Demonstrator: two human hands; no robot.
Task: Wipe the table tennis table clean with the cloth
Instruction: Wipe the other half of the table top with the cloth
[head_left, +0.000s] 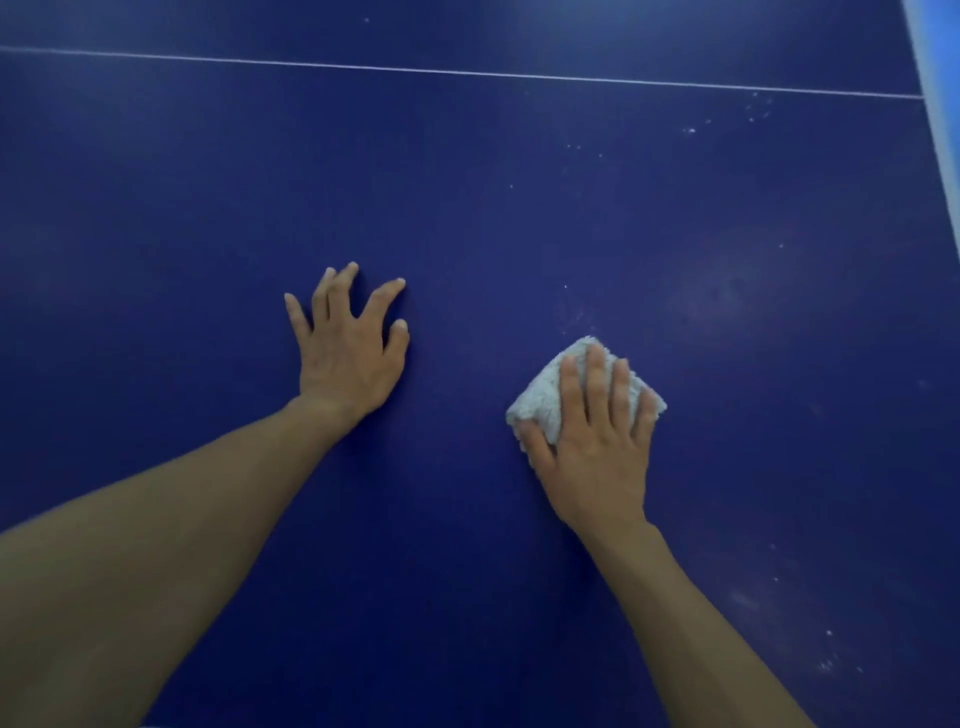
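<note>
Two hands, fingers spread: left hand (349, 358) braces on tabletop (156, 208), right hand (597, 441) presses cloth (540, 400); sweep firmly toward white specks (691, 130).

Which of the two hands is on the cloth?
The right hand presses the white cloth with straight fingers; the left hand rests bare on the blue table, fingers spread.

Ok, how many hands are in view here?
2. The left hand rests bare on the table; the right hand presses the cloth to its right.
</note>
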